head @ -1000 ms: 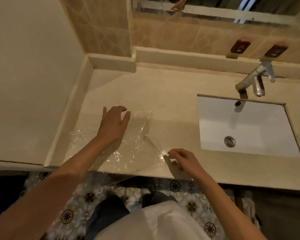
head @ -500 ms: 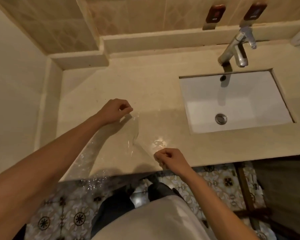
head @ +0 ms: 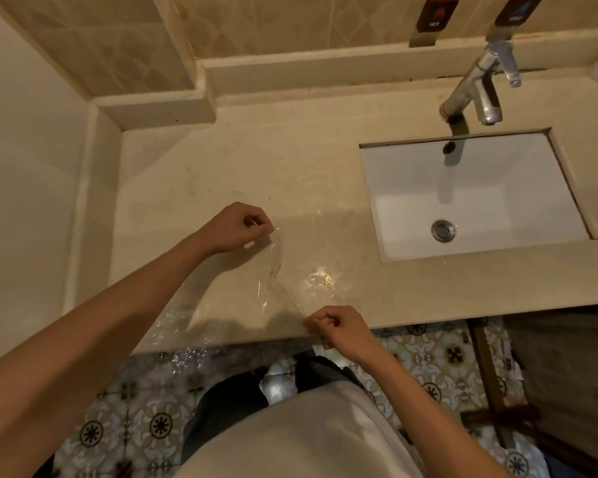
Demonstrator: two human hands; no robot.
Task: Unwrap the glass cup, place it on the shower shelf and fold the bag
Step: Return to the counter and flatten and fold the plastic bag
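Observation:
A clear plastic bag [head: 256, 291] lies spread on the beige counter [head: 256, 167], its near part hanging over the front edge. My left hand [head: 237, 227] pinches the bag's far corner with closed fingers. My right hand [head: 337, 327] pinches the near right corner at the counter's front edge. The film stretches between the two hands with a crease running down it. No glass cup or shower shelf is in view.
A white rectangular sink [head: 470, 194] sits to the right under a chrome tap [head: 477, 88]. Hot and cold tags [head: 435, 15] hang on the tiled wall. A raised ledge [head: 152, 108] borders the counter's left rear. Patterned floor tiles [head: 135, 408] lie below.
My left hand went from flat on the bag to pinching its far corner. Both hands now hold corners, and the view has tilted down toward the counter.

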